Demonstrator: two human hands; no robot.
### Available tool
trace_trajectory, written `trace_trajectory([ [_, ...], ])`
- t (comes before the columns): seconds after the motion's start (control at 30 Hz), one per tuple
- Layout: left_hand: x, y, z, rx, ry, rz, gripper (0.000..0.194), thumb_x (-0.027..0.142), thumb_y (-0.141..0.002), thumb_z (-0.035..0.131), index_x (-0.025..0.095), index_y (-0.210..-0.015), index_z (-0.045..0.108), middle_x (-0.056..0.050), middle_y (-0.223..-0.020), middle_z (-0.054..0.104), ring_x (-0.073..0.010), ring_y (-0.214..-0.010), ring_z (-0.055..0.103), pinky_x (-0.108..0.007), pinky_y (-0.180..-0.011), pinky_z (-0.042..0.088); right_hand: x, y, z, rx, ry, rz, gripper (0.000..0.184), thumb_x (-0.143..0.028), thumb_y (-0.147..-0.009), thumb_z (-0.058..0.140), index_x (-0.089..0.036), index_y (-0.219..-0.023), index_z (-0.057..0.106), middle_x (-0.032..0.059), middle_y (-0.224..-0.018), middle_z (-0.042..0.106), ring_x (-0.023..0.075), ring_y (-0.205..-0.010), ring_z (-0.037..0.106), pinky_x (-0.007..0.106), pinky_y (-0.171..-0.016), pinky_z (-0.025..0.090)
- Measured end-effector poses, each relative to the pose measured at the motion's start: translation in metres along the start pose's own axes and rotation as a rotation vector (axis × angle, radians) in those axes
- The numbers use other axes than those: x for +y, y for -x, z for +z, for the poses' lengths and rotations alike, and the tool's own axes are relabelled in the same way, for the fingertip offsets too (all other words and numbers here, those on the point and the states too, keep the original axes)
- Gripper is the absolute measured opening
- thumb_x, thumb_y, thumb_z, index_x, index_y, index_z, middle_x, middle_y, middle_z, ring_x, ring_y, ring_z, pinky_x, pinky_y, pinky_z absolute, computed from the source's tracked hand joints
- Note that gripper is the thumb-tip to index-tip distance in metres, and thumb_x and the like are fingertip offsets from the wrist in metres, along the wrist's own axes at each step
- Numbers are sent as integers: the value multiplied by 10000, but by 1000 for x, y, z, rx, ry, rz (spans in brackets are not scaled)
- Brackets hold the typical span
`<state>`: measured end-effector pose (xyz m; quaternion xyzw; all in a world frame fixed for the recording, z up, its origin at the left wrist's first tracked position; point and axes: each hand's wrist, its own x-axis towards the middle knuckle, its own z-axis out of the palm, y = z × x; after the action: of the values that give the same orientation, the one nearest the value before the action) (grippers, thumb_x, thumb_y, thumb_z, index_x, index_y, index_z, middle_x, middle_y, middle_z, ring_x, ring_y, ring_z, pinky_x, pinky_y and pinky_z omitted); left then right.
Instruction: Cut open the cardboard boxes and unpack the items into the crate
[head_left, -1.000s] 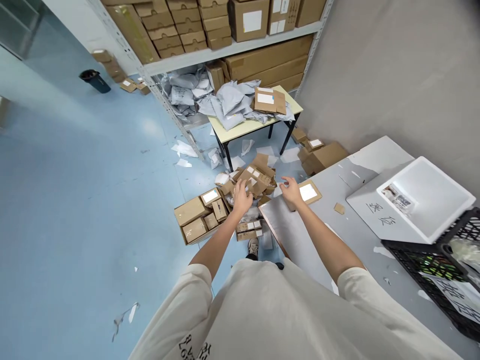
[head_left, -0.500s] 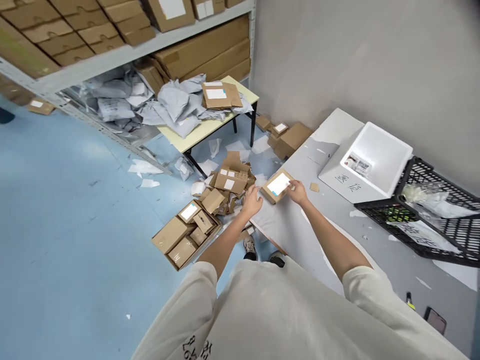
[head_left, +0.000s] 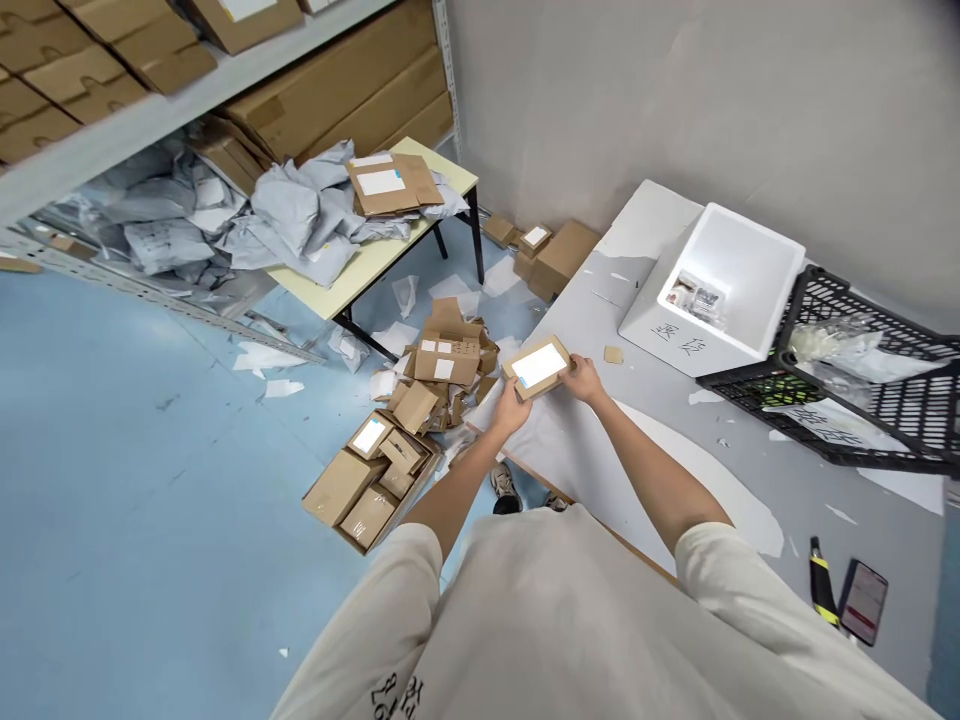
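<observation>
Between my two hands is a small brown cardboard box (head_left: 523,388) with a white shipping label (head_left: 540,366) on its upper face. My left hand (head_left: 511,408) grips its near left corner. At the right end, my right hand (head_left: 582,380) has its fingers closed on the edge. The box is over the far left part of the grey table (head_left: 600,440); whether it touches the surface I cannot tell. A small square of cardboard (head_left: 613,354) lies just beyond my right hand.
A white foam box (head_left: 750,270) and a black crate (head_left: 892,360) stand on the table's right side. A utility knife (head_left: 822,580) and a phone (head_left: 864,600) lie near me. Flattened cartons (head_left: 450,360) and a carton of small boxes (head_left: 367,490) are on the floor. Grey mailers (head_left: 289,205) cover a low table.
My left hand has closed on the labelled box, where before it was beside it. The box has turned slightly, and my view has shifted to the right.
</observation>
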<state>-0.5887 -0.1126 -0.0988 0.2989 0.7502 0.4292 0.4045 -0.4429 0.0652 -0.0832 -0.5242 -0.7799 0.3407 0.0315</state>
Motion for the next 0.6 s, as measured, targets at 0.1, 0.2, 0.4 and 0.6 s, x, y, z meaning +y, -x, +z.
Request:
trace_trajectory([
  [0.1, 11, 2, 10, -43, -39, 24, 674, 199, -806, 690, 243, -1434, 450, -128, -1400, 592, -295, -1257, 583, -436, -1043, 481, 17, 19, -12, 56, -40, -3, 627, -345, -814, 617, -155, -1400, 504, 167, -1323, 529, 291, -1169, 557, 396, -1037, 457],
  [0.2, 29, 5, 31, -71, -81, 87, 645, 179, -797, 673, 233, -1408, 475, -124, -1398, 584, -286, -1259, 567, -428, -1055, 470, 40, 43, -32, 146, -62, 53, 597, -352, -827, 598, -161, -1386, 515, 158, -1287, 538, 287, -1160, 556, 399, -1025, 462],
  [0.4, 60, 23, 103, -171, -158, 194, 607, 109, -792, 631, 181, -1382, 504, -132, -1336, 607, -278, -1259, 567, -424, -1097, 441, 110, 107, -77, 296, -108, 186, 513, -335, -821, 592, -168, -1305, 574, 141, -1238, 563, 270, -1107, 572, 383, -1006, 468],
  [0.6, 73, 70, 204, -294, -232, 261, 578, 99, -801, 626, 213, -1359, 530, -132, -1409, 551, -279, -1311, 541, -409, -1111, 433, 213, 190, -114, 394, -144, 344, 462, -336, -802, 614, -168, -1231, 591, 124, -1198, 597, 247, -1058, 600, 367, -984, 477],
])
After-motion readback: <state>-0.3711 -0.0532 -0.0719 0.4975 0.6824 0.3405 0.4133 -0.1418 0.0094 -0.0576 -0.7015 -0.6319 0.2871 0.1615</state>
